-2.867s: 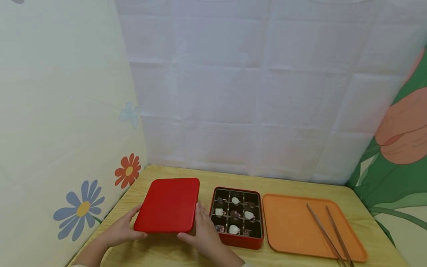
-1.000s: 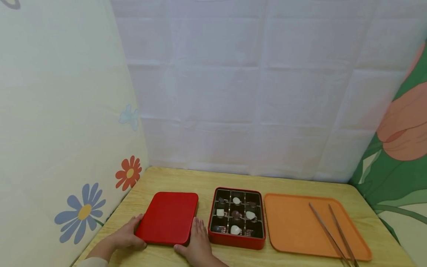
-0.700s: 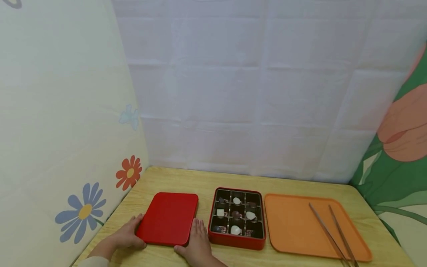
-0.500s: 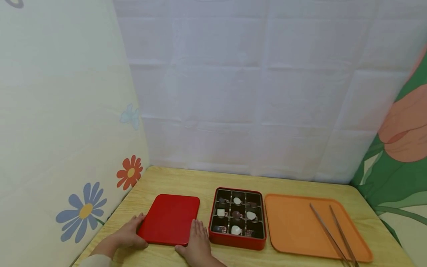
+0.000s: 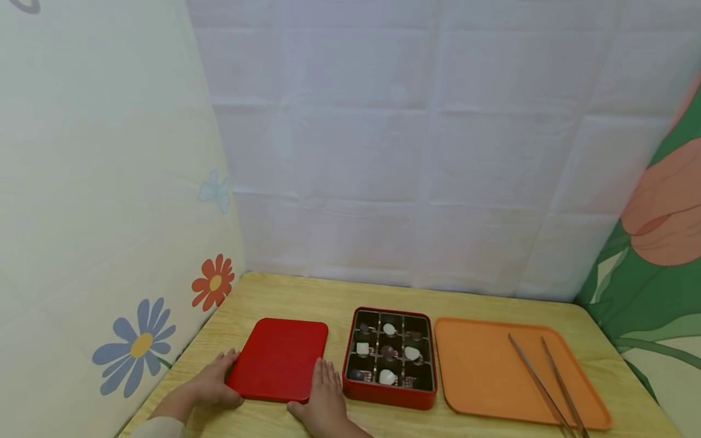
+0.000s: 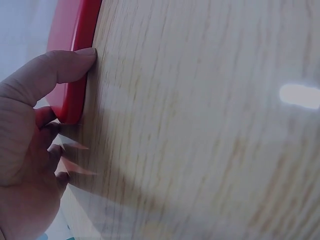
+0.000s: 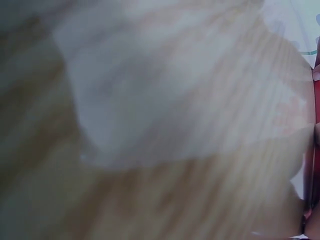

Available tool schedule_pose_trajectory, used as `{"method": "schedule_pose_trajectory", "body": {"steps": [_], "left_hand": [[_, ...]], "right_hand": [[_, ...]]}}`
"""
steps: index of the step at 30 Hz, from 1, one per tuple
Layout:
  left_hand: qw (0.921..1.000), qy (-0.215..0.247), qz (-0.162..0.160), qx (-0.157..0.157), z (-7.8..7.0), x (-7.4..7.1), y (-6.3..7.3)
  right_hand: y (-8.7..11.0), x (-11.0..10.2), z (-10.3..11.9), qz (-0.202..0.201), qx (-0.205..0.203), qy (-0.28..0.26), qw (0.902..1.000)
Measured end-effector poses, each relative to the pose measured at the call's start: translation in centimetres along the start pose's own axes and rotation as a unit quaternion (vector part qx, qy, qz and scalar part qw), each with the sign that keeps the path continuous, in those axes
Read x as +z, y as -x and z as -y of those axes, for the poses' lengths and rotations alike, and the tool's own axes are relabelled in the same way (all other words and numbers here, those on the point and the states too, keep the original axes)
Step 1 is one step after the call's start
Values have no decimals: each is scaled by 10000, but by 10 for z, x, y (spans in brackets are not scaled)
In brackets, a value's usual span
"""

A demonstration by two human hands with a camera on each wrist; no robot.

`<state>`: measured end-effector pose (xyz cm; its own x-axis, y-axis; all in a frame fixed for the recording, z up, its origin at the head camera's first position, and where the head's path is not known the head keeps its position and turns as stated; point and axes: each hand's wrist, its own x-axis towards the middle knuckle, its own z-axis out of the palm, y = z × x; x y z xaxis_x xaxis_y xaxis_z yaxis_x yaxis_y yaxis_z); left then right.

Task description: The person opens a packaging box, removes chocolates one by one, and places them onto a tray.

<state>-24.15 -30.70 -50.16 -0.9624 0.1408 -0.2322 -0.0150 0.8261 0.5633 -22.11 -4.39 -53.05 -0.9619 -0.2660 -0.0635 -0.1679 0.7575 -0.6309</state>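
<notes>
A square red tin lid lies flat on the table at the left. My left hand holds its near left corner, with the thumb against the front edge and the fingers along the left side. At the near right corner, my right hand holds the lid, fingers along its right side and thumb at the front edge. Just right of that hand stands a red tin box with a black divided insert. Light and dark chocolates, such as a white one, sit in its compartments.
An orange tray lies right of the box. Long metal tongs rest on it and reach past its near edge. White cloth hangs behind the wooden table, with flower-printed cloths at both sides.
Earlier, both hands held the red lid raised and tilted above the table. It came down flat left of the box and has stayed almost still since, with both hands at its corners.
</notes>
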Motion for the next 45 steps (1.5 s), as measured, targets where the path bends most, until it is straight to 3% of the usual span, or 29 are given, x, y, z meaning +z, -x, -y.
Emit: {"method": "schedule_pose_trajectory", "body": {"steps": [9, 16, 25, 31, 35, 38, 45], "left_hand": [[9998, 115, 27, 156, 0, -1, 3], [9986, 26, -133, 510, -5, -8, 3], [9985, 349, -210, 371, -37, -4, -2], [9966, 512, -216, 604, -56, 5, -3], [9954, 570, -273, 713, -67, 11, -5], [9942, 660, -282, 801, -75, 17, -7], [9885, 982, -262, 1118, -96, 35, -11]], "right_hand": [[1, -2, -1, 57, 44, -264, 9996], [3, -8, -1, 200, -122, -399, 9989], [7, -24, 6, 521, -376, -410, 9971], [12, -41, 11, 596, -481, -297, 9966], [17, -56, 12, 503, -777, -160, 9956], [21, -68, 8, 408, -994, -219, 9940], [28, -91, -10, 265, -1035, -416, 9934]]}}
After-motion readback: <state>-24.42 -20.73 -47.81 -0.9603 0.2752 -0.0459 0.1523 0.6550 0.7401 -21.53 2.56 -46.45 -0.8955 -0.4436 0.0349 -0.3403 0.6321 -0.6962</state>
